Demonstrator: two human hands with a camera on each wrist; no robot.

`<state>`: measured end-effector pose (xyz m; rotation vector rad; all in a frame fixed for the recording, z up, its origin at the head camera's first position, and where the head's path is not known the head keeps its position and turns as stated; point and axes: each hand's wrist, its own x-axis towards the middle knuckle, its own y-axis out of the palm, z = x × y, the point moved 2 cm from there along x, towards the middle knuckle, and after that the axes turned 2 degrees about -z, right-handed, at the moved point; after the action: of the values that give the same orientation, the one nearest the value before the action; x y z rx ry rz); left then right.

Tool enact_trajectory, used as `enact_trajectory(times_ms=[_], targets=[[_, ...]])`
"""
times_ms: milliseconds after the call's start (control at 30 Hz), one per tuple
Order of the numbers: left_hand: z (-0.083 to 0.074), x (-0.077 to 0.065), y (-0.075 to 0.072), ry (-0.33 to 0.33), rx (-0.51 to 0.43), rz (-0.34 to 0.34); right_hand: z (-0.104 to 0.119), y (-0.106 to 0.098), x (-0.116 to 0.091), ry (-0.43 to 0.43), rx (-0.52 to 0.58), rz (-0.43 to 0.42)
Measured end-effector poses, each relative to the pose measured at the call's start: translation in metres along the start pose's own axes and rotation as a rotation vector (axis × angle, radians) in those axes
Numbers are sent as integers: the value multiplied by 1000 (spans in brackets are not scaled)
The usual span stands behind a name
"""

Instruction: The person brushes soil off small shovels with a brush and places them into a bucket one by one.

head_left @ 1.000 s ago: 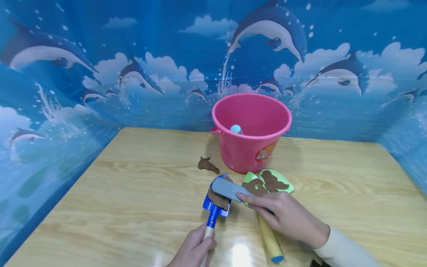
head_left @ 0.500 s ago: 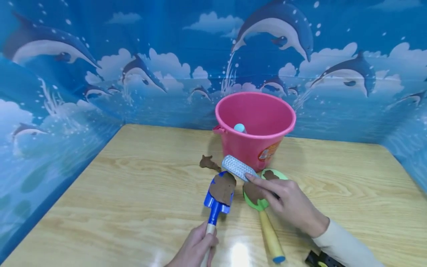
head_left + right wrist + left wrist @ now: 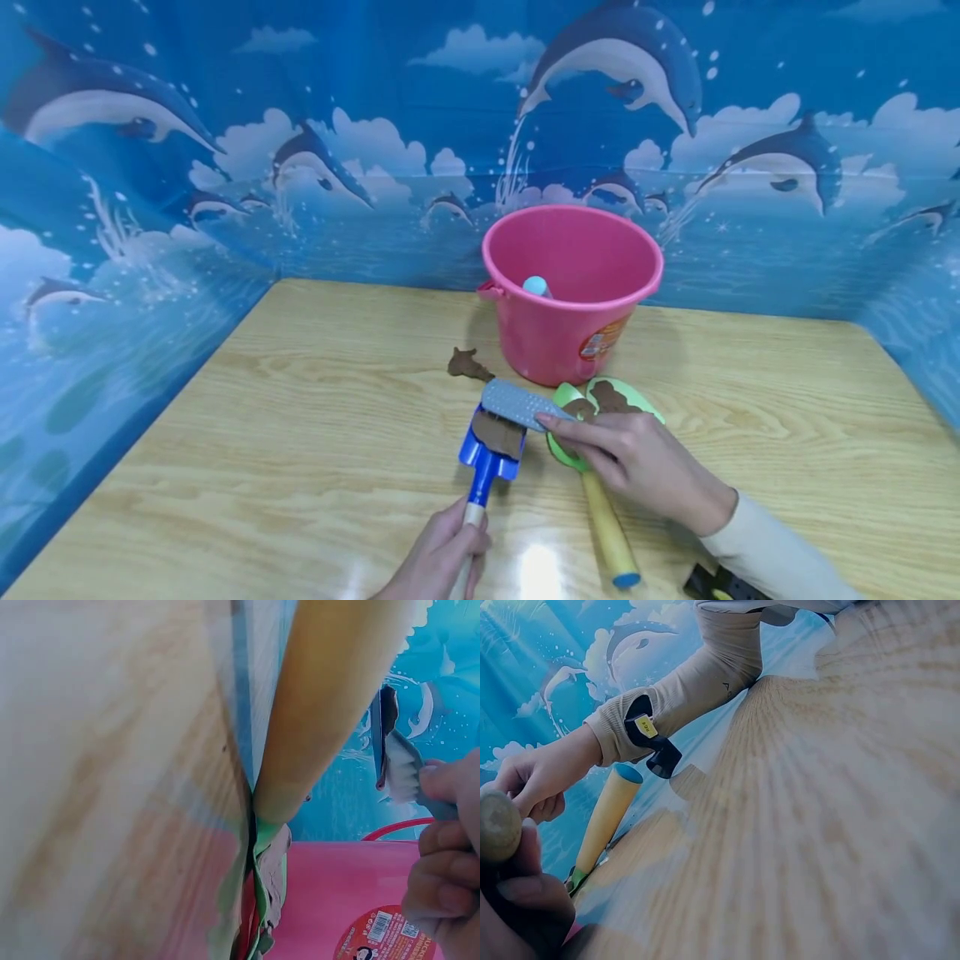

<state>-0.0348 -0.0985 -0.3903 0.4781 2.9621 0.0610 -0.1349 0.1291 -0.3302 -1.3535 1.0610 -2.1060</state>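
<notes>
Twice clamped above the wood-grained surface (image 3: 315, 467): by left grip (image 3: 442, 546) on a blue-bladed, pale-handled toy shovel (image 3: 482, 483), aimed lengthwise away from that grip; by right grip (image 3: 641, 467) on a grey, flat-headed brush (image 3: 517, 404), crosswise over the shovel's brown-coated blade (image 3: 497, 437)

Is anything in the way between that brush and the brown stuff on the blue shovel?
Nothing visible. The brush, gripped by the right hand, is over the brown stuff on the blue shovel, and in the right wrist view its bristles seem to meet it. The green tool lies to one side, not between them.
</notes>
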Motion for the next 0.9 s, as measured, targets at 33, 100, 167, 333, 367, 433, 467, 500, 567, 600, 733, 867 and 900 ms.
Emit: enact_trajectory(times_ms=[33, 100, 167, 333, 367, 433, 467, 500, 567, 600, 733, 867, 900], targets=[[0, 0, 0, -1, -2, 2, -1, 0, 0, 10, -12, 0], [0, 0, 0, 4, -1, 7, -2, -1, -1, 18, -34, -23], [0, 1, 0, 15, 5, 13, -3, -2, 0, 26, -49, -58], [0, 0, 0, 30, 7, 21, -3, -3, 1, 26, 26, -130], [0, 0, -1, 29, 5, 20, -2, -2, 1, 16, 57, -114], [0, 0, -1, 22, 0, 14, 2, 0, 1, -17, 118, -51], [0, 0, -1, 19, -3, 12, 4, 1, 0, -37, 134, -15], [0, 0, -1, 15, -9, 13, 7, 2, 0, -56, 144, 13], [-1, 0, -1, 14, -20, 17, 9, 4, -1, -68, 153, 55], [-1, 0, 0, 14, -25, 20, 10, 4, -1, -70, 146, 58], [0, 0, 0, 19, -45, 27, 8, 4, 0, -48, 114, 27], [0, 0, 0, 24, -52, 32, 5, 1, 1, -30, 77, -34], [0, 0, 0, 23, -52, 34, 4, 0, 1, -25, 66, -52]])
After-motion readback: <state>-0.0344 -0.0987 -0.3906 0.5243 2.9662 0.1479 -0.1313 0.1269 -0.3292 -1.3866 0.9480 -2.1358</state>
